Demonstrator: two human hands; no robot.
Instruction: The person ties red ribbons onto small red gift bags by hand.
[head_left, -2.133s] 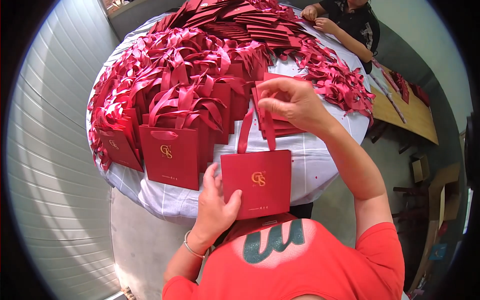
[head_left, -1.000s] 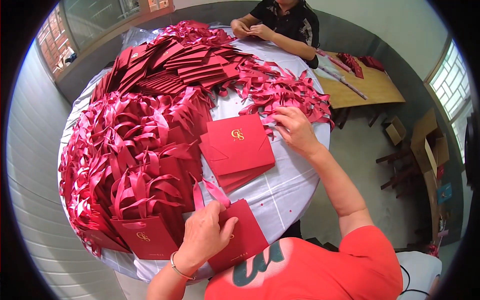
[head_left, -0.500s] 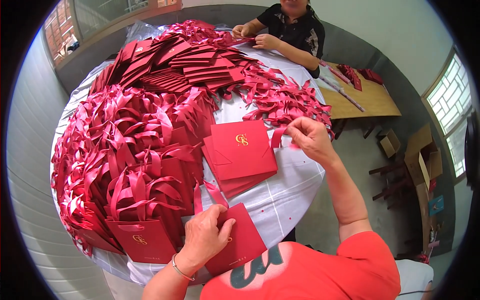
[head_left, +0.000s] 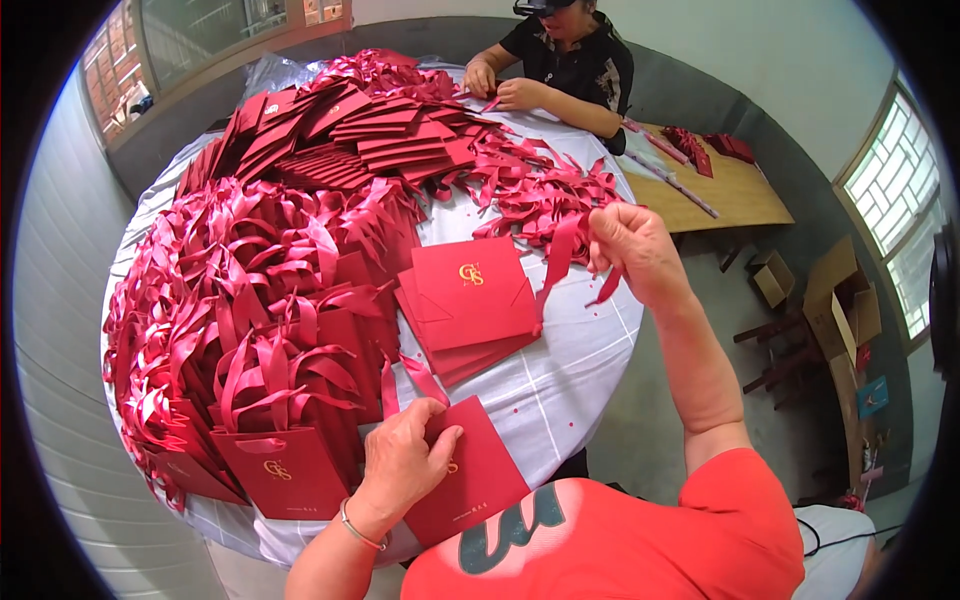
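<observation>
My left hand point(head_left: 408, 455) is closed on the upper left edge of a flat red paper gift bag point(head_left: 482, 465) near the table's front edge. A pink-red ribbon loop point(head_left: 424, 380) rises from that bag's top, above my fingers. Out to the right, my raised right hand point(head_left: 640, 250) pinches a ribbon point(head_left: 564, 255). Part of that ribbon hangs down toward the bag stack, and a short end dangles below my fingers. Between my hands lies a small stack of flat red bags point(head_left: 478, 300) with gold lettering on the top one.
Finished-looking bags with ribbon handles point(head_left: 270, 400) crowd the table's left side. Flat bags point(head_left: 390, 135) are piled farther back, beside loose ribbons point(head_left: 545, 195). Across the table a person point(head_left: 565, 70) handles ribbon. A wooden table point(head_left: 740, 190) and cardboard boxes point(head_left: 840, 300) stand to the right.
My right hand has lifted slightly and moved right with the ribbon, so more of its length shows. The left hand still holds the bag. The view has shifted a little.
</observation>
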